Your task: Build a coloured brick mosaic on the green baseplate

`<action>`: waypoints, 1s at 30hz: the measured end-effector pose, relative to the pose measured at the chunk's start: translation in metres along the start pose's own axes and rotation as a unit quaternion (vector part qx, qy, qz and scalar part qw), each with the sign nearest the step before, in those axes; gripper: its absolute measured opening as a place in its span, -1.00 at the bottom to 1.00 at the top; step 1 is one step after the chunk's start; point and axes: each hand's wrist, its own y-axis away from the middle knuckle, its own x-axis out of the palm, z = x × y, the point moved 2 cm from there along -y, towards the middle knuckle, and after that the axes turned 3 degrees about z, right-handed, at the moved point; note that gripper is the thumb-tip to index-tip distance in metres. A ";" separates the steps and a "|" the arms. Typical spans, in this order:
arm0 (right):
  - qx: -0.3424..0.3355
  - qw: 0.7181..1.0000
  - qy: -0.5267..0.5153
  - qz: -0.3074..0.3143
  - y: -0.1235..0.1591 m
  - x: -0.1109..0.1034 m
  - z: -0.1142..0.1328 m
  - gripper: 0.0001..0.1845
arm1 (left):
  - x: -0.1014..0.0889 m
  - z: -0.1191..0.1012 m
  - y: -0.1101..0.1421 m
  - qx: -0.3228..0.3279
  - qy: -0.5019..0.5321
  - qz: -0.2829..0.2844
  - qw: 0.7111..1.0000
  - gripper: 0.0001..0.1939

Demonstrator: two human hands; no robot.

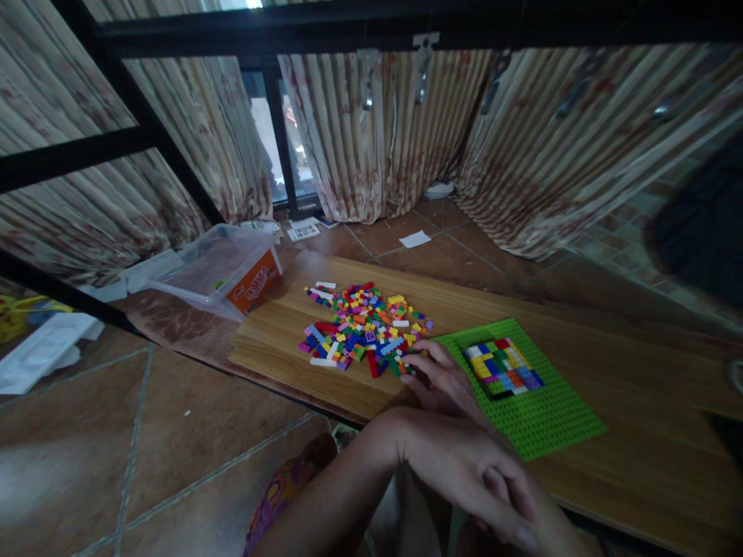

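Note:
My right hand [444, 379] reaches to the near right edge of a heap of small colourful toy building bricks [360, 317]. Its fingers are apart and bent, the tips touching or just over the bricks; no brick shows in its grasp. Crossing over the right forearm, my left hand [464, 472] hangs loosely curled, a gap between thumb and fingers, with nothing visible in it. Beside the right hand lies a green studded baseplate [557, 410]. A rectangular block of mixed-colour bricks [508, 363] sits on it, towards its far end, with a dark band along its near-left edges.
A wooden board [279, 325] carries the bricks and baseplate. At its far left stands a clear plastic box [203, 263] with an orange label. White packaging [46, 348] lies on the tiled floor at left. Striped curtains [395, 131] and black metal bars [348, 35] are beyond.

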 end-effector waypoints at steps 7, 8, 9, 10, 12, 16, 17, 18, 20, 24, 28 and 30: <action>-0.015 1.000 -0.011 -0.002 0.001 -0.001 0.000 -0.82 | 0.000 0.000 0.000 0.017 -0.024 -0.013 0.999 -0.51; -0.017 1.000 -0.016 -0.005 0.001 0.000 0.000 -0.82 | 0.000 -0.001 0.001 0.021 -0.025 -0.016 0.999 -0.50; -0.017 1.000 -0.021 -0.008 0.001 0.001 0.001 -0.82 | 0.000 -0.001 0.001 0.024 -0.025 -0.017 0.999 -0.50; -0.013 1.000 -0.023 -0.010 0.001 0.001 0.001 -0.81 | 0.000 -0.001 0.001 0.026 -0.024 -0.019 0.999 -0.49; -0.003 1.000 -0.025 -0.009 0.000 0.002 0.001 -0.82 | 0.000 -0.002 0.003 0.027 -0.019 -0.016 0.999 -0.48; -0.006 0.999 -0.035 -0.004 -0.001 0.002 0.003 -0.88 | 0.000 -0.003 0.005 0.017 -0.005 -0.013 1.000 -0.44; -0.010 0.999 -0.040 -0.003 -0.001 0.001 0.004 -0.89 | 0.000 -0.002 0.005 0.015 -0.004 -0.014 1.000 -0.44; -0.012 0.999 -0.045 0.000 -0.001 0.001 0.005 -0.90 | 0.000 -0.001 0.005 0.015 -0.004 -0.015 1.000 -0.45; -0.010 0.999 -0.053 0.006 -0.001 0.000 0.007 -0.90 | 0.001 0.001 0.005 0.015 -0.006 -0.014 1.000 -0.49; 0.005 0.999 -0.053 0.010 -0.002 0.000 0.007 -0.87 | 0.002 0.002 0.005 0.014 -0.012 -0.025 1.000 -0.52; 0.014 0.998 -0.059 0.010 -0.003 0.002 0.005 -0.93 | 0.002 -0.002 0.006 0.007 -0.024 -0.029 0.999 -0.51; 0.009 0.998 -0.064 0.012 -0.003 0.002 0.004 -0.92 | 0.002 -0.004 0.006 0.002 -0.035 -0.026 0.999 -0.51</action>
